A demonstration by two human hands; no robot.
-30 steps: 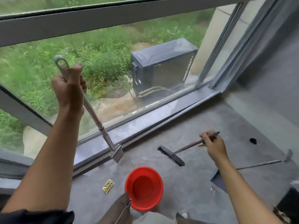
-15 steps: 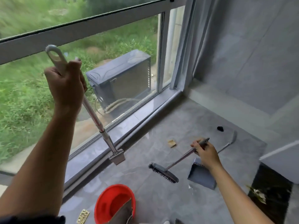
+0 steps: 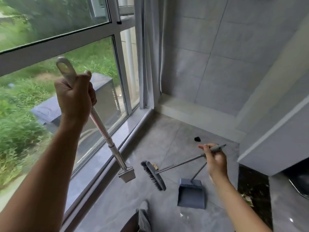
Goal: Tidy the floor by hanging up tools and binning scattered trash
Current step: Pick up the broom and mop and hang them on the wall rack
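My left hand (image 3: 75,96) is raised in front of the window, gripping the grey handle of a long metal-shafted tool (image 3: 107,138). Its hanging loop sticks up above my fist and its small flat head hangs near the sill. My right hand (image 3: 215,160) holds the end of a grey brush (image 3: 153,175), whose black bristle head hovers low over the floor. A grey dustpan (image 3: 192,193) lies on the tiles just below that hand. A small black scrap (image 3: 197,139) and a tan scrap (image 3: 156,166) behind the brush head lie on the floor.
The big window and its sill (image 3: 103,158) run along the left. A grey curtain (image 3: 148,52) hangs in the corner. A tiled wall with a low ledge (image 3: 197,113) closes the far side. A grey cabinet (image 3: 275,148) juts in on the right, above a dark mat (image 3: 252,190).
The view has swung right and up, so the red bucket and gold scrap have left the frame. Both hands keep their tools; the dustpan now lies in full view.
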